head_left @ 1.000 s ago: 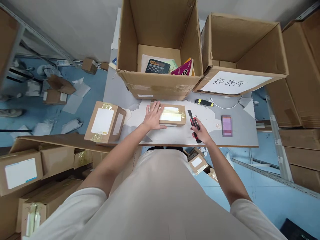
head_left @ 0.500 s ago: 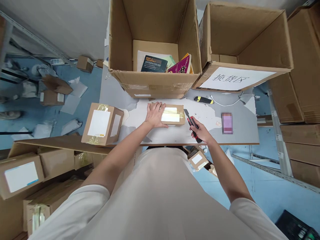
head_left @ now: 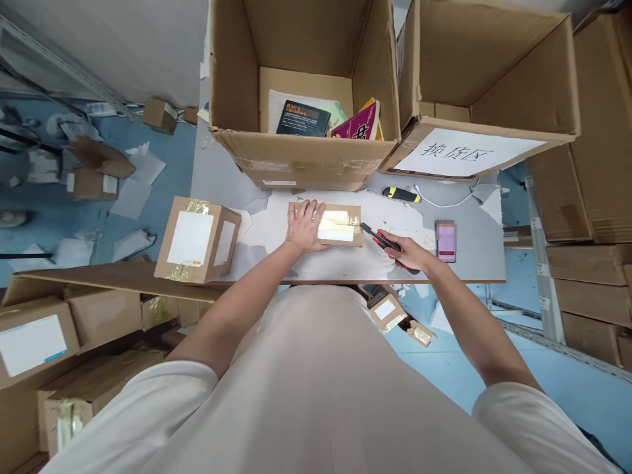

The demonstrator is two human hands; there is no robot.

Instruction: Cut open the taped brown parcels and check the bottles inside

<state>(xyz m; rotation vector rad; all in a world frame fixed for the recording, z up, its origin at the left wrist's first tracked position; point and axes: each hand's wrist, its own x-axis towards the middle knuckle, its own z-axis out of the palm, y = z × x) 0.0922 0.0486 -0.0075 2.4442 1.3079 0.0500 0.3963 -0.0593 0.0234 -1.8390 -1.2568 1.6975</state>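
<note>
A small taped cardboard box with a white label lies on the table. Over its left end is my left hand, gripping it with the fingers toward the far edge and the thumb at the near edge. My right hand is wrapped around a black and red utility knife. The knife's tip is at the right end of the small box, by the tape; whether it cuts in cannot be made out. A larger sealed box stands to the left.
A big open carton with several books stands behind, beside another open carton with a handwritten sign. A yellow and black cutter and a phone lie on the table. More boxes are at lower left.
My right hand has moved slightly right and turned the knife to a flatter angle, its tip now against the box's right end. My left hand stays on the box.
</note>
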